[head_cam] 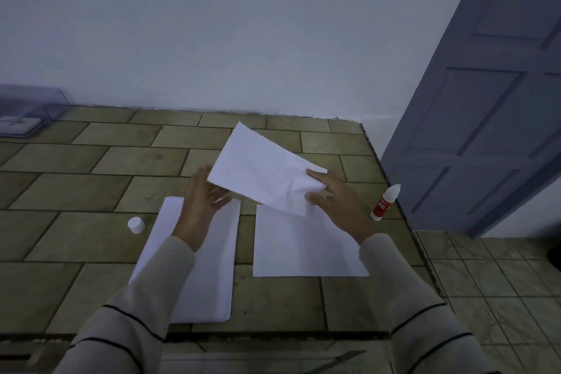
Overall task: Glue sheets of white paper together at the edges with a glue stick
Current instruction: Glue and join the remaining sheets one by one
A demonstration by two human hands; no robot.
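Both hands were up over the tiled counter, and a white sheet hung between them, tilted, its far corner pointing toward twelve o'clock. The right hand pinched the sheet's near right corner, thumb on top and fingers beneath, the paper crumpled there. The left hand met the sheet's left edge with spread fingers (whether it truly gripped or only steadied, I could not tell). Under the left forearm lay a stack of white paper; at about three o'clock from the stack, a single flat sheet sat just apart from it. The glue bottle stood uncapped near the counter's right edge, at three o'clock from the right hand. Its white cap rested at nine o'clock, just beside the stack.
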